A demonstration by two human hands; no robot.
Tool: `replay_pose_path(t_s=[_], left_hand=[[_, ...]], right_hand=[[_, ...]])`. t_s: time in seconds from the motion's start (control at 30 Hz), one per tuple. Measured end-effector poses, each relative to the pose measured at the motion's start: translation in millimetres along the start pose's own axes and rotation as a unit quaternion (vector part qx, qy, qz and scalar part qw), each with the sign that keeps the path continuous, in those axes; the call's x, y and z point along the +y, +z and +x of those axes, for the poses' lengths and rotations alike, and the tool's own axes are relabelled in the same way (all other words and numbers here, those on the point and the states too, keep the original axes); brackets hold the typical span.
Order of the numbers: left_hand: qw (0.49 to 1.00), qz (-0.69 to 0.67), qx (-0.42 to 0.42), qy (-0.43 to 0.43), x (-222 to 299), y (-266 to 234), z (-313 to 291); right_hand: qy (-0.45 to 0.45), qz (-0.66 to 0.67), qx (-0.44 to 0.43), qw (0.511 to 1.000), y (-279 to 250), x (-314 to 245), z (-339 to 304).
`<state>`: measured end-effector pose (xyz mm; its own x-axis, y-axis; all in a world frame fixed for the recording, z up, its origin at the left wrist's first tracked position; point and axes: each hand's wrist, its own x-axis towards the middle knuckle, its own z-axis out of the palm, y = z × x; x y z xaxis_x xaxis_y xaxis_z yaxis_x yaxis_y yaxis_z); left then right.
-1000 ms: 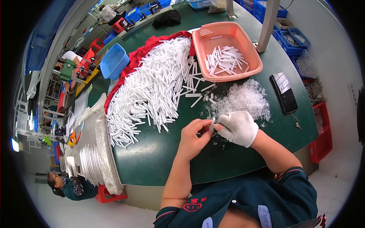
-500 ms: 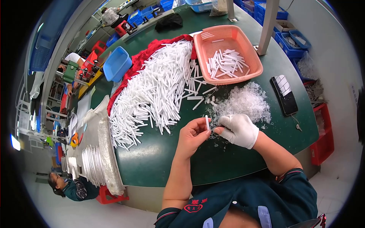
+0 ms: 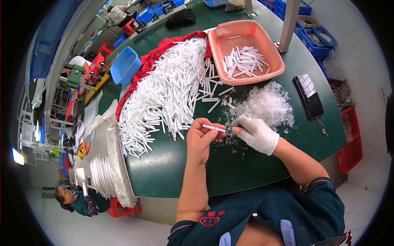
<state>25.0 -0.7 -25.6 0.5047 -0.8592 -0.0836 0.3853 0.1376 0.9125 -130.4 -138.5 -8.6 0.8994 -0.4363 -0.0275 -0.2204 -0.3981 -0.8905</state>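
Observation:
My bare left hand (image 3: 200, 141) pinches a slim white plastic tube (image 3: 214, 128) between thumb and fingers. The tube lies nearly level, its free end pointing at my other hand. Just right of it, my right hand (image 3: 259, 137) wears a white glove with the thumb tip bare. Its fingers are drawn together by the thumb; whatever may be between them is too small to make out. Behind this hand spreads a heap of clear small plastic rings (image 3: 269, 104). A large pile of white tubes (image 3: 168, 88) covers a red cloth (image 3: 158, 53) to the left.
An orange plastic basket (image 3: 277, 67) holds more white tubes at the back. A black phone (image 3: 308, 96) lies on the green table (image 3: 164, 176) at right. A blue bin (image 3: 125, 65) stands beyond the pile. At far left sits another person (image 3: 84, 201).
The tube in my left hand has swung from upright to nearly level. My right hand has drawn slightly away from it, leaving a gap.

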Motion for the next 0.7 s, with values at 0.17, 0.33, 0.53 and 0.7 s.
replay_pose_path(t_s=[0.17,0.33,0.53,0.7], left_hand=[[0.995,-0.1,0.008,-0.005,-3,-1,1],[0.991,-0.131,-0.002,-0.027,-6,1,3],[0.997,-0.072,-0.024,-0.028,-10,7,0],[0.996,0.033,0.034,0.074,-17,-2,11]], right_hand=[[-0.005,0.045,-0.002,0.999,7,2,-2],[-0.005,0.115,0.013,0.993,13,11,0],[0.105,0.266,-0.003,0.958,7,-4,5],[0.208,0.413,-0.026,0.886,-2,0,10]])
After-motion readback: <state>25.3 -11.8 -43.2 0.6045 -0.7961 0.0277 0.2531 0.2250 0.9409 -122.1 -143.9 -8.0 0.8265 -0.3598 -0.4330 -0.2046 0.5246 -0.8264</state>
